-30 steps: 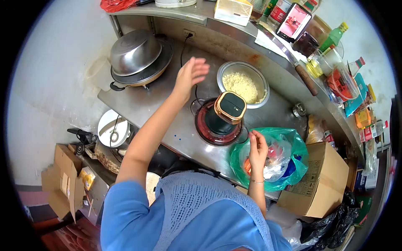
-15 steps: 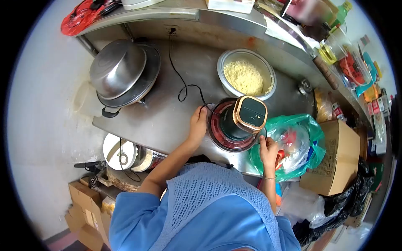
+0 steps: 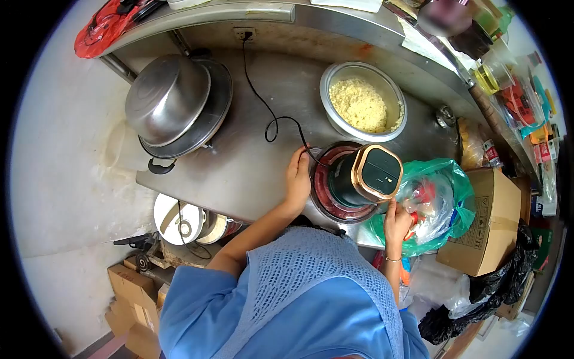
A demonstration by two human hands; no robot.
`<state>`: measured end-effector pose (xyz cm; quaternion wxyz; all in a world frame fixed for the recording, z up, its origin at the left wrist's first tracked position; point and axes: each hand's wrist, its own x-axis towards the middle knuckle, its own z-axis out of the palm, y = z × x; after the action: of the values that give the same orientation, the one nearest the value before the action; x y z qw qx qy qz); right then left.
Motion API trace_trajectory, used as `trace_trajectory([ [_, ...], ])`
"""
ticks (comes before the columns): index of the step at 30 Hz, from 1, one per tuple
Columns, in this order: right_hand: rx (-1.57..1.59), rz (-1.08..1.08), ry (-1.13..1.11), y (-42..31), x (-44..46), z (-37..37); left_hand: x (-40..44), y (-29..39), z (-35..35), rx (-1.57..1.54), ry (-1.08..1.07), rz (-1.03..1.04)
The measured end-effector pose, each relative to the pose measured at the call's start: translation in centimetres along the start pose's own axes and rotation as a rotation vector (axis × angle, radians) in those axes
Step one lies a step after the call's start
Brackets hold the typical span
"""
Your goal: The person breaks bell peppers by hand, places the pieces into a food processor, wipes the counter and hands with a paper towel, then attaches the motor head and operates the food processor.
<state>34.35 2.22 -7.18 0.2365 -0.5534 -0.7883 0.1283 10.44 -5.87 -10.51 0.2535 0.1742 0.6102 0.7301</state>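
My forearms angle up from the bottom of the frame. My left hand [image 3: 296, 184] and right hand [image 3: 397, 224], fingers bunched narrow, touch opposite sides of the gold-rimmed chopper [image 3: 379, 172], right of centre on the bench [image 3: 251, 149]; I can't tell whether either grips. The carton [image 3: 469, 250] at right bears unreadable print; beyond it, the red-and-white label [image 3: 492, 153] is also illegible.

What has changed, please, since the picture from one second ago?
The left hand came down to the left side of the chopper; the right hand closed in on its right side. Both seem to grip it. The pot of crumbs and green bag stayed put.
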Motion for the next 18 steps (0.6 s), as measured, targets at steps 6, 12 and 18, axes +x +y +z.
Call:
trace_trajectory([
  [6,0.224,0.0,0.033,-2.1,0.7,-1.3,1.1,-1.3,-0.9,-0.185,-0.066,-0.036],
  [12,0.57,0.026,-0.335,-8.2,-1.7,-1.6,2.9,2.1,-9.5,-0.248,-0.087,0.047],
  [18,0.721,-0.127,-0.952,-12.4,-4.4,2.7,2.5,6.6,-19.3,-0.203,0.002,-0.039],
])
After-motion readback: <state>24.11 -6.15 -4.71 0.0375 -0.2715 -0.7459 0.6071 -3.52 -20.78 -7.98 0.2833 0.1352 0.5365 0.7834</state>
